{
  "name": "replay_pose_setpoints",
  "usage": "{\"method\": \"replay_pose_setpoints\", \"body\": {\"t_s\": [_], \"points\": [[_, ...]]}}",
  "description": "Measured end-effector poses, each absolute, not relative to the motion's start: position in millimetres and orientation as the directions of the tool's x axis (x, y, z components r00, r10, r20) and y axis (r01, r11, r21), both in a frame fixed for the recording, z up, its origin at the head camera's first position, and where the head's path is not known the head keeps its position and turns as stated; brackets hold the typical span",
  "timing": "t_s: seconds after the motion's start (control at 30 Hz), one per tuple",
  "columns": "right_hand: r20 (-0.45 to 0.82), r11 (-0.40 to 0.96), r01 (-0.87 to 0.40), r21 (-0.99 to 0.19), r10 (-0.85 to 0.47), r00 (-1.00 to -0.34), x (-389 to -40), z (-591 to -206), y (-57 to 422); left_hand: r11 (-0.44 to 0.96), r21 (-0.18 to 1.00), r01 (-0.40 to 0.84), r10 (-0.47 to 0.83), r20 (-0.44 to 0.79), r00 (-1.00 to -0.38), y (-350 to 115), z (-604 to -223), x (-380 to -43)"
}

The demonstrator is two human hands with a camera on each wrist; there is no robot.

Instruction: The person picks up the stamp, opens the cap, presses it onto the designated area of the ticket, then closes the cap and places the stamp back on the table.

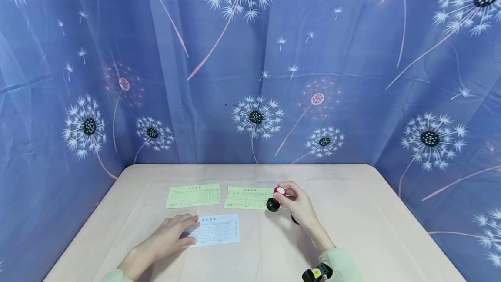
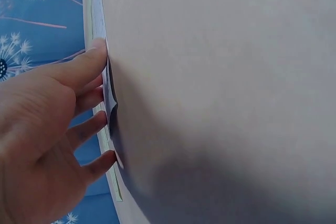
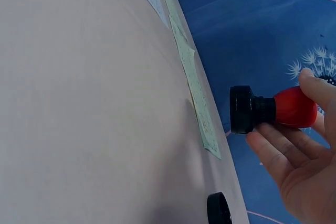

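Observation:
My right hand grips a stamp by its red knob, with the wide black base pointing down and held off the table. In the head view the base overlaps the right end of one green printed slip. A black cap sits on the table below this hand, mostly hidden by it in the head view. My left hand rests on the left end of a light blue printed slip, thumb and fingers touching the paper. The slip's near edge lifts slightly in the left wrist view.
Another green slip lies farther back on the left. All the papers lie on a table with a pale pink cover. Blue curtains with a dandelion print enclose the back and sides.

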State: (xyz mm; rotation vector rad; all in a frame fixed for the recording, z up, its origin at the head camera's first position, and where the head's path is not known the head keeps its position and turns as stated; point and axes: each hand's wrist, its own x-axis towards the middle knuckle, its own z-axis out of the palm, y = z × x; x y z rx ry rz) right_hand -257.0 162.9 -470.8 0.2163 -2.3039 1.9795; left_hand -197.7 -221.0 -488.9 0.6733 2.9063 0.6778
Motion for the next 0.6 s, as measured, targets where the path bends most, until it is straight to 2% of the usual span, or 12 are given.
{"method": "replay_pose_setpoints", "body": {"t_s": [0.4,0.6], "points": [[0.188,0.1,-0.197,-0.975,-0.093,-0.978,-252.4,-465.2,156.7,0.796,0.433,0.422,0.449,0.046,-0.893,-222.0,-489.4,-196.6],[0.189,0.12,-0.201,-0.972,-0.102,-0.977,-249.9,-465.3,155.1,0.798,0.424,0.428,0.452,0.047,-0.891,-222.4,-490.8,-197.5]]}}
